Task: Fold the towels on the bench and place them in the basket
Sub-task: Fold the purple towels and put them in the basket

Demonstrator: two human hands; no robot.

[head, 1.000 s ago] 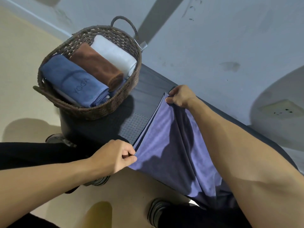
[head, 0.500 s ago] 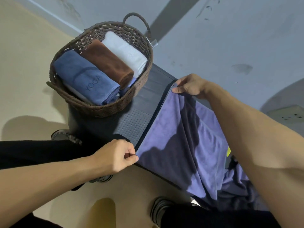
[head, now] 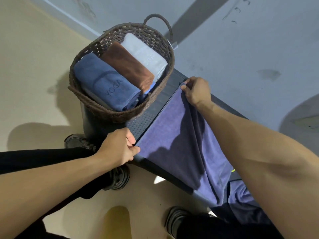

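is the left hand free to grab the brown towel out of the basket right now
Probably not yet: the left hand pinches the near corner of the purple towel. The path looks open, though; the brown towel lies uncovered on top in the basket, so letting go should suffice.

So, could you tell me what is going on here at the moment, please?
A person is folding a purple-blue towel on a dark perforated bench. The left hand pinches the near corner and the right hand pinches the far one. A brown woven basket at the bench end already holds blue, brown and pale grey folded towels.
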